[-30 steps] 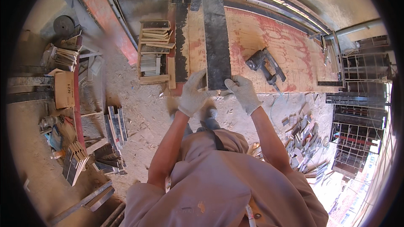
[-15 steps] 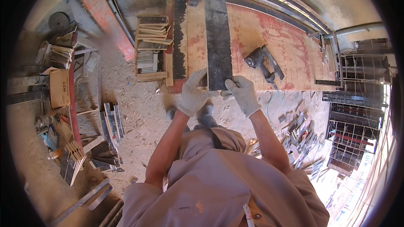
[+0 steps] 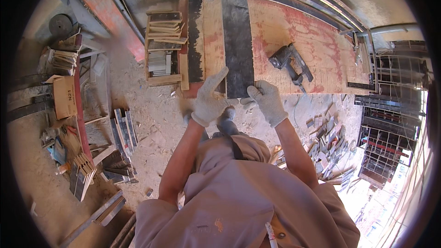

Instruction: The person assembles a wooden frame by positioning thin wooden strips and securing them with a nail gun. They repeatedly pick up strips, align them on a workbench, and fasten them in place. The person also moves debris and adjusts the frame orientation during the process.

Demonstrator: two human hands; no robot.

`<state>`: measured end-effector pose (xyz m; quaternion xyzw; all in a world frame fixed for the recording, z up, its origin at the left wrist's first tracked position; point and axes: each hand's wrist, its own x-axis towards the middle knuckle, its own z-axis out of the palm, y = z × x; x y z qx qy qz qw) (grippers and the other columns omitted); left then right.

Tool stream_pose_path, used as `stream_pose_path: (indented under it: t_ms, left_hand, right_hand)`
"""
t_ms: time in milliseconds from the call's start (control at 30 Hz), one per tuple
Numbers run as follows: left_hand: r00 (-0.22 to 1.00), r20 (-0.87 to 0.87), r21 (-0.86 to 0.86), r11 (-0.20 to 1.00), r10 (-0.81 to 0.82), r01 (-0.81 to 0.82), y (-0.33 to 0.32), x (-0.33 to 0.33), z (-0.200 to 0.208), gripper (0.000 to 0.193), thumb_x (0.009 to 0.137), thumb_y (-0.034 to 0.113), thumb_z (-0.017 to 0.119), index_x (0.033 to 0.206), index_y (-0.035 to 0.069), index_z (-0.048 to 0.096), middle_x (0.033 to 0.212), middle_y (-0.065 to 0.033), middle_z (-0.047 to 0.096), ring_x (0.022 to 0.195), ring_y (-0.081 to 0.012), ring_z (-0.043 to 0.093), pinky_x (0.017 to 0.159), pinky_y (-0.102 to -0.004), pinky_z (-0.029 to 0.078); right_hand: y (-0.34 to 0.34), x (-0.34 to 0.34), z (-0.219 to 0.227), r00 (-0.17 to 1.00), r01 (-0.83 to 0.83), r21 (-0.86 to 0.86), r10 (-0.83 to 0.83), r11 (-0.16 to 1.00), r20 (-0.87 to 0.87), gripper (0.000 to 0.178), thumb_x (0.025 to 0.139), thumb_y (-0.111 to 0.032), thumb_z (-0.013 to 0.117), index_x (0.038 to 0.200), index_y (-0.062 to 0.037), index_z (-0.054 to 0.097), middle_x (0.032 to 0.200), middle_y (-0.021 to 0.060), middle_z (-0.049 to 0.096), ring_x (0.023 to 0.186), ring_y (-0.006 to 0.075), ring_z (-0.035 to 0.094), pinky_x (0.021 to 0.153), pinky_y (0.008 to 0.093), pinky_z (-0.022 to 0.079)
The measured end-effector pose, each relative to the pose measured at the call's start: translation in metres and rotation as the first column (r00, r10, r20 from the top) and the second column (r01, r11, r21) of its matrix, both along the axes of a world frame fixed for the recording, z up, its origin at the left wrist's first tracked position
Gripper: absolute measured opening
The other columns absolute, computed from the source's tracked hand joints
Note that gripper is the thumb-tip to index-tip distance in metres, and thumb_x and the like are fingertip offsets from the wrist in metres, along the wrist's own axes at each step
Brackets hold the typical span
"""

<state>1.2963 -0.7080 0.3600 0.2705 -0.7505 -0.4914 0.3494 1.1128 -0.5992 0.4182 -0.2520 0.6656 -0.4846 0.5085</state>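
Note:
A long black-faced board (image 3: 238,46) lies lengthwise away from me over the wooden workbench (image 3: 298,32), its near end at the bench's front edge. My right hand (image 3: 268,103), in a pale knit glove, pinches the board's near right corner, thumb on top and fingers below. On the opposite side my left hand (image 3: 209,98), gloved alike, is open beside the near left corner. Its thumb points up along the board's edge, while the other fingertips are partly hidden near the end. A dark nail gun (image 3: 290,66) rests on the bench to the right, its hose hanging over the front edge.
A wooden box (image 3: 165,80) of short wood pieces stands at the bench's left. Offcuts (image 3: 326,147) are heaped on the floor at right. More strips (image 3: 123,131) and a cardboard box (image 3: 64,96) are at left. A red-faced plank (image 3: 105,9) leans far left.
My left hand has loosened at the board's corner, its thumb now stretched upward. My right hand keeps its pinch. The view has shifted slightly; the board stays in nearly the same place.

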Motion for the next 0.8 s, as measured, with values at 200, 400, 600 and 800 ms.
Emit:
stream_pose_path:
  t_ms: [200,400,600,800]
  left_hand:
    - [1.0,0.017,0.056,0.998,0.025,-0.026,0.002,0.003,0.003,0.102,0.06,0.031,0.098,0.147,0.002,0.053,0.144,-0.0142,0.06,0.13,-0.0273,0.059,0.109,-0.037,0.047]
    - [0.999,-0.011,0.009,0.999,0.035,-0.034,0.001,0.001,0.004,0.103,0.055,0.025,0.098,0.147,0.006,0.055,0.138,-0.0136,0.063,0.124,-0.0297,0.062,0.105,-0.0378,0.05]
    - [0.997,-0.067,0.072,0.997,0.036,-0.031,0.001,-0.001,0.006,0.104,0.055,0.028,0.099,0.146,0.003,0.054,0.135,-0.0161,0.064,0.121,-0.0295,0.063,0.103,-0.0374,0.051]
    - [0.999,0.047,-0.067,0.998,0.004,-0.001,0.001,-0.002,0.008,0.089,0.06,0.028,0.098,0.139,0.006,0.063,0.123,-0.0151,0.065,0.11,-0.0293,0.065,0.096,-0.0382,0.053]
  right_hand:
    - [-0.005,0.005,0.006,0.998,0.036,0.033,-0.037,0.999,0.041,0.019,0.104,-0.01,0.059,0.103,0.009,0.06,0.088,0.0126,0.066,0.08,0.0264,0.076,0.064,0.0341,0.063]
    - [0.0,-0.003,-0.005,1.0,-0.01,0.033,0.01,0.999,-0.013,0.02,0.104,-0.01,0.059,0.104,0.0097,0.06,0.092,0.0147,0.067,0.079,0.0269,0.076,0.064,0.0377,0.065]
    - [0.0,-0.002,-0.005,0.998,-0.005,0.08,0.011,0.997,-0.064,0.02,0.103,-0.011,0.061,0.103,0.0096,0.06,0.089,0.0153,0.067,0.079,0.0266,0.076,0.064,0.0362,0.065]
    - [-0.003,0.003,0.01,0.999,0.027,0.071,-0.025,0.997,-0.032,0.02,0.102,-0.011,0.064,0.101,0.0088,0.061,0.084,0.0127,0.068,0.077,0.0236,0.076,0.063,0.0313,0.062]
